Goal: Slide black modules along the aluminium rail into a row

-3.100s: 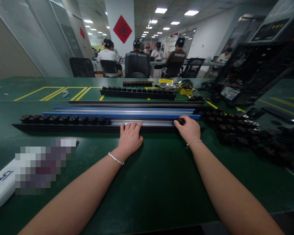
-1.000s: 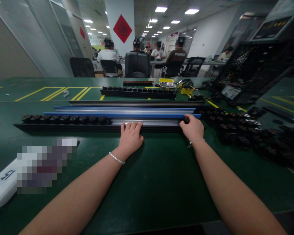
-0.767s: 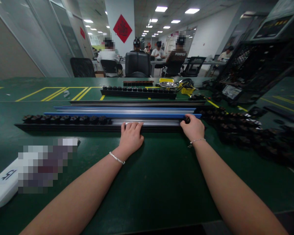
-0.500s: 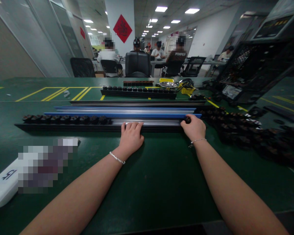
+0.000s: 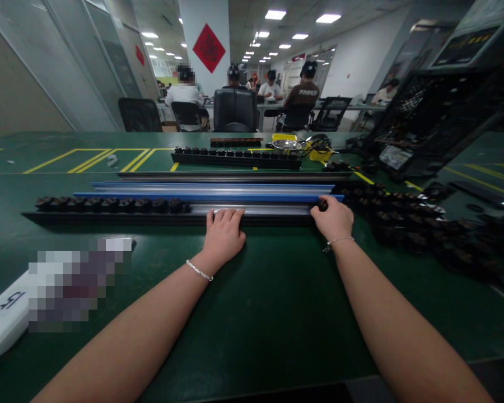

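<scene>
One green tabletop (image 5: pixel 260 313), lit office (image 5: pixel 346 59), nine black parts (image 5: pixel 126 205) lined along one rail (image 5: pixel 273 211), left hand (image 5: pixel 224 236) spread on it, one dark piece (image 5: pixel 323 206) pinched by right hand (image 5: pixel 335 218).

The left hand (image 5: pixel 223 235) is bare, and its wrist (image 5: pixel 205 262) wears a silvery bracelet (image 5: pixel 199 271), fairly thick, with a twisted, rope-like look. The right hand (image 5: pixel 335 217) is bare as well, and it has a thinner silvery chain (image 5: pixel 341 239) with a small piece (image 5: pixel 326 248) dangling, too small to make out. The left forearm (image 5: pixel 140 326) and right forearm (image 5: pixel 386 305) are uncovered.
</scene>
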`<state>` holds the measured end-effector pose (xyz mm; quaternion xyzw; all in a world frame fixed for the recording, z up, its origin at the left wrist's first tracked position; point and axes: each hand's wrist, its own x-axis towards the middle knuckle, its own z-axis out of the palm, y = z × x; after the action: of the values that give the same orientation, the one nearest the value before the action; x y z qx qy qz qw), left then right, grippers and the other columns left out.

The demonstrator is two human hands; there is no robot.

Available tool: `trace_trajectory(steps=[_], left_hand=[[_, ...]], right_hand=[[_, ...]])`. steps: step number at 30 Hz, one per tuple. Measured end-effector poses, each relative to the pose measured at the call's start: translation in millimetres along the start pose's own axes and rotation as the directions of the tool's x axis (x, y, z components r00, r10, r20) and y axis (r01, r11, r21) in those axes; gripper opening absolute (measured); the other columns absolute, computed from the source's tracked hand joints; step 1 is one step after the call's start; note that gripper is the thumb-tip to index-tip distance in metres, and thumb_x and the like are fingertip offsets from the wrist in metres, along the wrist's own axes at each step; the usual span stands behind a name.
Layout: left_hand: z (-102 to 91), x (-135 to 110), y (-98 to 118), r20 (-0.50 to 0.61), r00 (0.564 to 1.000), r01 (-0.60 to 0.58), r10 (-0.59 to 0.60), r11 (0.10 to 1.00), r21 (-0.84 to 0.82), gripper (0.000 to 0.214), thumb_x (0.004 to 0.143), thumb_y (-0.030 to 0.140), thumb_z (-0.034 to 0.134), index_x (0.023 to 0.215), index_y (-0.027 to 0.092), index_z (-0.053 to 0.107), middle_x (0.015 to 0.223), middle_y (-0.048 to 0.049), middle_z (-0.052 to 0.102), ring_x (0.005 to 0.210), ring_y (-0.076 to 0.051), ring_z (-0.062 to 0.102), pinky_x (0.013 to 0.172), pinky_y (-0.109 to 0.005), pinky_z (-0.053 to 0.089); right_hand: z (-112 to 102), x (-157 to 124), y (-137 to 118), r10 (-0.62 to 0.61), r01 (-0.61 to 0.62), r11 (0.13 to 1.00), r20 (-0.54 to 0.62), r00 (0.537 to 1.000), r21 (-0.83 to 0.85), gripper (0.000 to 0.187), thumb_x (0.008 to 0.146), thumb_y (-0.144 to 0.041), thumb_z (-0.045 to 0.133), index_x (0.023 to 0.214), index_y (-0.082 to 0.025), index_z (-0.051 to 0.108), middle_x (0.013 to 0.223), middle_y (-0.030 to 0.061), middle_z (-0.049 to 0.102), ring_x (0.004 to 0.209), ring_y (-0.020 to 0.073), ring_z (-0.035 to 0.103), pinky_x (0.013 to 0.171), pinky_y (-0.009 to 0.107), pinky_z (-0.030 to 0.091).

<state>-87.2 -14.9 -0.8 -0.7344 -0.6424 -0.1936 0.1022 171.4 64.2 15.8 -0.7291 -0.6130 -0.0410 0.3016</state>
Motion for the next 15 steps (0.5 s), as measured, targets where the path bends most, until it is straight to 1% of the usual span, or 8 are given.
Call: trace_trajectory(steps=[6, 12, 15], left_hand=[[1.0, -0.1, -0.5, 0.001, 1.000, 0.005, -0.005, 1.000, 0.000, 0.050, 0.080, 0.023, 0.044, 0.130, 0.024, 0.049, 0.124, -0.0078, 0.059, 0.117, -0.026, 0.048, 0.110, -0.050, 0.020], [1.4, -0.1, -0.9, -0.012, 1.000, -0.017, 0.017, 1.000, 0.000, 0.050, 0.079, 0.023, 0.045, 0.129, 0.022, 0.049, 0.123, -0.0086, 0.059, 0.117, -0.027, 0.048, 0.110, -0.051, 0.021], [1.4, 0.0, -0.6, -0.008, 1.000, -0.009, 0.009, 1.000, 0.004, 0.050, 0.079, 0.024, 0.045, 0.129, 0.022, 0.049, 0.123, -0.0084, 0.059, 0.116, -0.027, 0.048, 0.110, -0.051, 0.021]], right_hand=[[1.4, 0.6, 2.8, 0.018, -0.017, 1.000, -0.020, 1.000, 0.016, 0.041, 0.073, -0.033, 0.050, 0.109, -0.021, 0.064, 0.097, 0.0093, 0.068, 0.096, 0.0259, 0.057, 0.094, 0.045, 0.036], [1.7, 1.9, 4.0, 0.061, -0.061, 0.998, -0.003, 0.998, 0.014, 0.041, 0.073, -0.032, 0.051, 0.111, -0.021, 0.064, 0.101, 0.0096, 0.067, 0.099, 0.0260, 0.056, 0.098, 0.050, 0.030], [1.0, 1.9, 4.1, 0.078, -0.078, 0.997, 0.007, 0.997, 0.012, 0.041, 0.073, -0.032, 0.050, 0.111, -0.021, 0.063, 0.102, 0.0096, 0.066, 0.101, 0.0262, 0.055, 0.099, 0.051, 0.028]])
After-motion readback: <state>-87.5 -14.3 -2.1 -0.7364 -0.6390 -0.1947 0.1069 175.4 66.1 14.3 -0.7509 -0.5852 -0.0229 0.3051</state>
